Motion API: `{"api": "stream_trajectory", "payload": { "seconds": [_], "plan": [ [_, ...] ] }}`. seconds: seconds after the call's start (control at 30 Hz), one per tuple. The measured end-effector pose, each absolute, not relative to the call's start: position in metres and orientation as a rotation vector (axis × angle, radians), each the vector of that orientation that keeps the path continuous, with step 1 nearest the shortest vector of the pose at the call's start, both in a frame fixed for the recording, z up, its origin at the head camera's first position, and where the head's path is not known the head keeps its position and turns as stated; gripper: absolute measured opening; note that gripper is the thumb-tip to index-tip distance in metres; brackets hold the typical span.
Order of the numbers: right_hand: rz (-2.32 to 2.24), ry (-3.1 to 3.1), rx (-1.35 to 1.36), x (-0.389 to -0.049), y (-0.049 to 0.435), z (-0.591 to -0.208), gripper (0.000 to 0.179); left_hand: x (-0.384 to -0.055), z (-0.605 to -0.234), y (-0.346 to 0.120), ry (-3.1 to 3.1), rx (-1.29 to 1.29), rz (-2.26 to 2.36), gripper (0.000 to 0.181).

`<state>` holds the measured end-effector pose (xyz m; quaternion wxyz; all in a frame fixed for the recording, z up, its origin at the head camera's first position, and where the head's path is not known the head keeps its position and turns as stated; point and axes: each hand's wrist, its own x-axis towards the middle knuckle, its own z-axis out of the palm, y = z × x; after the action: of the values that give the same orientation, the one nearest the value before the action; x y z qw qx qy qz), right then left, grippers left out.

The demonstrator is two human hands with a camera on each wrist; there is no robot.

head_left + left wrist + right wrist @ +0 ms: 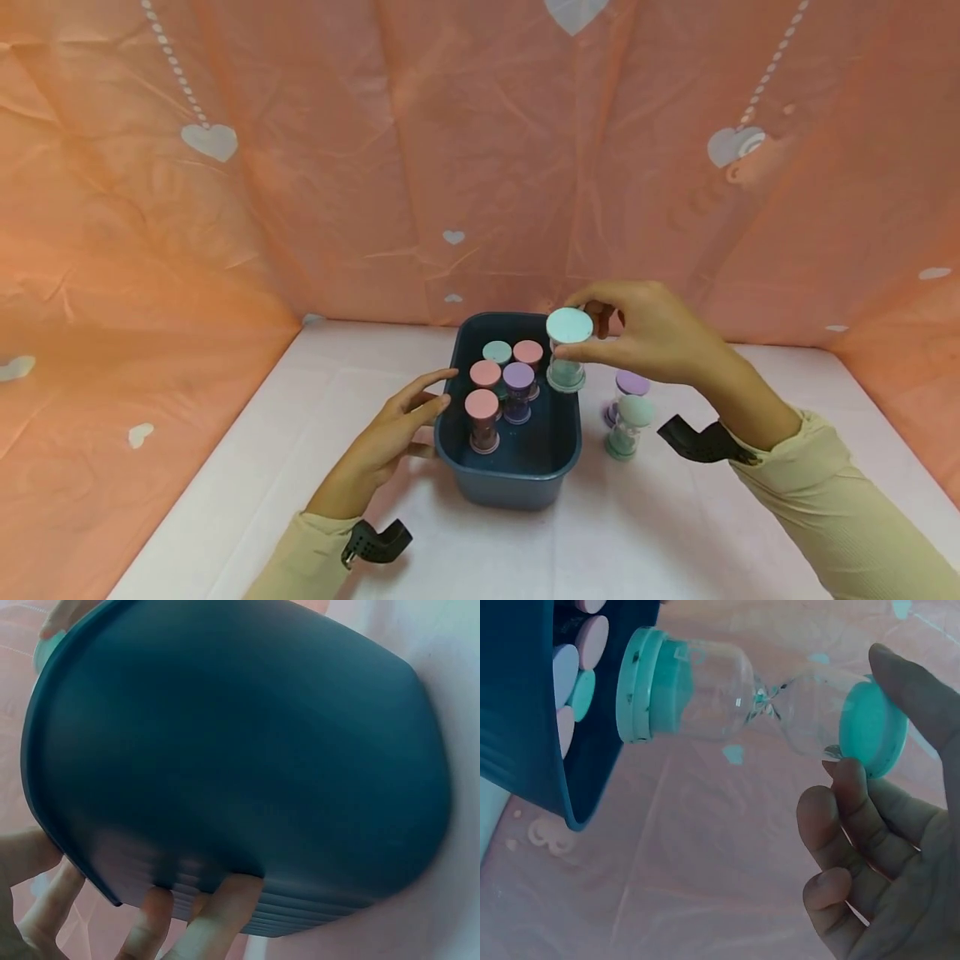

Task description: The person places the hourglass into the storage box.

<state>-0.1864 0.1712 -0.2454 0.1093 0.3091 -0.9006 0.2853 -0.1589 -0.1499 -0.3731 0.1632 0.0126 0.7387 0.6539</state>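
Sleeve (832, 492) nearest; 2 hourglasses (635, 412) beside bin (506, 476).

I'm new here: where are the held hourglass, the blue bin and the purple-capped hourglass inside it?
Held hourglass (762, 699), right wrist view: its neck.
Blue bin (506, 488), head view: front outer wall.
Purple-capped hourglass (518, 377), head view: its cap.

Sand timer (735, 694): mint-teal caps, clear bulbs, teal sand. Bin (506, 487): plain dark blue, all over. In it: three pink-capped timers (482, 410), one purple-capped timer (518, 377), one mint-capped timer (497, 353). Outside it: lilac-topped timer (632, 383), pale green timer (633, 412) with green base. Tabletop (300, 467): white, faint pink cast, no print seen. Backdrop sheet (480, 167): orange to salmon pink, printed with white hearts, some hanging off white dotted strings. Sleeves (840, 500): pale cream-yellow, fine ribbing. Wrist cameras (705, 442): black.
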Motion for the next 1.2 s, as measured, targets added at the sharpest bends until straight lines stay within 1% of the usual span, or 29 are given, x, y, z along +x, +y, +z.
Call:
{"api": "stream_trajectory", "payload": {
  "seconds": [0.23, 0.43, 0.67, 0.83, 1.2],
  "plan": [
    [0.864, -2.717, 0.967, -0.195, 0.156, -0.254, 0.045, -0.159, -0.371, -0.150, 2.107, 0.057, 1.862, 0.047],
    [0.787, -2.767, 1.043, -0.200, 0.147, -0.268, 0.042, -0.159, -0.371, -0.149, 2.102, 0.051, 1.868, 0.047],
    [0.675, -2.838, 1.136, -0.208, 0.139, -0.288, 0.052, -0.159, -0.370, -0.149, 2.101, 0.049, 1.866, 0.047],
    [0.612, -2.840, 1.299, -0.215, 0.133, -0.303, 0.049, -0.159, -0.371, -0.149, 2.093, 0.041, 1.859, 0.048],
    [0.524, -2.879, 1.548, -0.227, 0.121, -0.324, 0.046, -0.159, -0.372, -0.152, 2.091, 0.054, 1.855, 0.049]
  ]
}}
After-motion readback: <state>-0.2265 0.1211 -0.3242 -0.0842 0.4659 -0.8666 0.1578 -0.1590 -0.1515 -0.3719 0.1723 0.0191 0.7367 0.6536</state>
